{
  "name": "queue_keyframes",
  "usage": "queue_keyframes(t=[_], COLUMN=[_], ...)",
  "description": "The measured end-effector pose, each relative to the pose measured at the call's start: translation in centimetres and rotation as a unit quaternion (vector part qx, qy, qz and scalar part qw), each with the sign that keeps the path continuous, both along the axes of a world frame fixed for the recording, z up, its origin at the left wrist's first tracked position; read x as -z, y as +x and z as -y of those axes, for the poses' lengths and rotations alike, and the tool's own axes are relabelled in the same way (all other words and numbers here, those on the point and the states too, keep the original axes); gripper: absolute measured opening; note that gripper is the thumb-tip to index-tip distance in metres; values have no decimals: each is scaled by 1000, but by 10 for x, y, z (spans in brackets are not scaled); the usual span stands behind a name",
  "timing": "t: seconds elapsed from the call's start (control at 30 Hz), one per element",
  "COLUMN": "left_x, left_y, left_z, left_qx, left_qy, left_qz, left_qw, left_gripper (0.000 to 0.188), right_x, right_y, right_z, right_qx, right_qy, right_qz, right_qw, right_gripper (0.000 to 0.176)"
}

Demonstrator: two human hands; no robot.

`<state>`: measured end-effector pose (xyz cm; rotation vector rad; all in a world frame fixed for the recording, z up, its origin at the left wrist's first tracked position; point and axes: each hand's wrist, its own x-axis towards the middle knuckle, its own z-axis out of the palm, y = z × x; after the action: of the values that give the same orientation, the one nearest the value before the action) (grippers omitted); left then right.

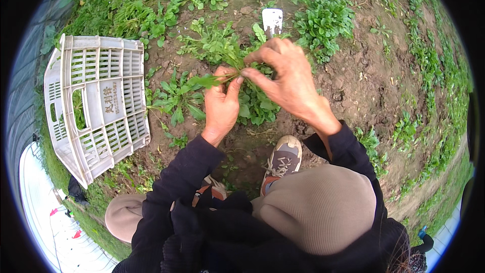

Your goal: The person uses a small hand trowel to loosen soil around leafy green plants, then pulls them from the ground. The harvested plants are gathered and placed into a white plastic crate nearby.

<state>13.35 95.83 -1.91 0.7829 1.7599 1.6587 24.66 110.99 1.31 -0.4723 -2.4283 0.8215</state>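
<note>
My left hand (222,102) grips the thin stems of an uprooted leafy green plant (223,51) between thumb and fingers. Its leaves fan out away from me, and one leaf hangs out to the left. At the stem base, the thumb and forefinger of my right hand (284,72) pinch from the other side. Past my right knuckles a white flat blade (272,19) of a hand tool sticks out, smeared with soil. The hand hides its handle, so whether the curled fingers hold it I cannot tell. Below both hands grows a low leafy clump (257,106).
A white slatted plastic crate (102,102) bearing writing lies tipped at the left, with greens showing through it. Rooted greens (324,19) grow ahead on bare soil (352,79). My shoe (282,159) is close below the hands. Plastic sheeting (49,212) lines the left edge. Another person's sleeve (426,243) shows lower right.
</note>
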Motion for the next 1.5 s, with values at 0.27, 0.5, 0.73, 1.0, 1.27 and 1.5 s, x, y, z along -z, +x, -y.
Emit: queue_keyframes(t=[0.27,0.5,0.73,1.0,1.27,1.5], left_x=[-3,-11,-14,-12,-18,-16], left_y=[4,-7,-8,-16,-43,-40], left_z=[1,8,4,7,20,21], left_qx=[39,16,45,60,91,30], left_qy=[-26,-45,-80,-71,91,-10], left_qz=[-43,-57,-247,-169,365,331], left_qw=[998,997,965,981,922,943], left_gripper=[4,2,10,10,15,18], right_x=[10,-7,15,2,27,-8], right_y=[-7,16,10,2,39,-1], right_z=[10,-41,-6,-10,-41,3], right_qx=[8,189,16,125,202,-35], right_qy=[-40,-50,-58,-268,39,-20], right_qz=[-27,190,-14,-157,153,-78], right_qw=[999,962,998,942,966,996], right_gripper=[13,21,33,14,20,22])
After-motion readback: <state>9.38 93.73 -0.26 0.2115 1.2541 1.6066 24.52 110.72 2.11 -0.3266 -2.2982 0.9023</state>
